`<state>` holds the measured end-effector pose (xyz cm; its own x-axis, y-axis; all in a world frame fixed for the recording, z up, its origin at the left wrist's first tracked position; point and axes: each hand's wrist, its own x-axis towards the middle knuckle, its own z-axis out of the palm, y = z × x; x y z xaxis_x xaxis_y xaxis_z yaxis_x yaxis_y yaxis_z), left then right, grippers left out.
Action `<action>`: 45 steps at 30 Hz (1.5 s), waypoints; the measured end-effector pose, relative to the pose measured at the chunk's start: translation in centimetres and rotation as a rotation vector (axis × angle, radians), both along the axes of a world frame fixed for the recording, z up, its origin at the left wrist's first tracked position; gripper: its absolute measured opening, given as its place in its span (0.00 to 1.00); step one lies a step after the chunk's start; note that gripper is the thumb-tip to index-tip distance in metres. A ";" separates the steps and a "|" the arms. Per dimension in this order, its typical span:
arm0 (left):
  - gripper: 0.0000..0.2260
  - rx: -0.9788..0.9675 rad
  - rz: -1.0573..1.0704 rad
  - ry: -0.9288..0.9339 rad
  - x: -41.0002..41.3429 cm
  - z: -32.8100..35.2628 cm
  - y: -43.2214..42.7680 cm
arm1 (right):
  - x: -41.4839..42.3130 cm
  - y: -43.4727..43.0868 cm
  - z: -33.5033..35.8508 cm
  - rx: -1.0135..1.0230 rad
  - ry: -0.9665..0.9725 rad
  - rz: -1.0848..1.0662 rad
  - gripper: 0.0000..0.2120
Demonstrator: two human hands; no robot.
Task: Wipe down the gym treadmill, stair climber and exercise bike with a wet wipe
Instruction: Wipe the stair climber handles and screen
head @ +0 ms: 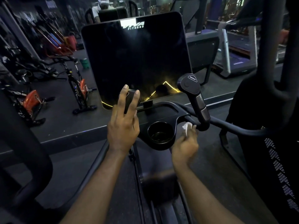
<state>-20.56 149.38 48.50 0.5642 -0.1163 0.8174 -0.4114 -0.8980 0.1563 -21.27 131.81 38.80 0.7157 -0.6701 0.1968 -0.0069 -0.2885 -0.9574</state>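
Note:
A black cardio machine fills the middle of the head view, with a large dark console screen (137, 57) marked "FITNESS". My left hand (123, 123) grips the left upright handle (129, 101) just below the screen. My right hand (186, 144) holds a crumpled white wet wipe (186, 126) and presses it against the base of the right upright handle (195, 97), where it joins the curved handlebar (226, 125). A round black cup holder (161, 135) sits between my two hands.
Orange-and-black spin bikes (80, 88) stand on the dark floor to the left. A treadmill (237, 50) is at the back right. Thick black frame tubes (25, 143) rise close by at lower left and at the right (271, 62).

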 end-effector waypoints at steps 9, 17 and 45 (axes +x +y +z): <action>0.28 0.007 -0.014 -0.015 0.1 -0.1 0.1 | -2.0 5.3 -1.2 0.533 0.159 0.365 0.39; 0.28 0.007 -0.005 -0.005 0.1 0.0 0.0 | 3.4 0.7 -0.9 0.470 0.163 0.486 0.28; 0.37 -0.333 -0.058 0.162 -0.8 0.2 -0.1 | 3.1 3.2 0.5 -1.329 0.202 1.051 0.32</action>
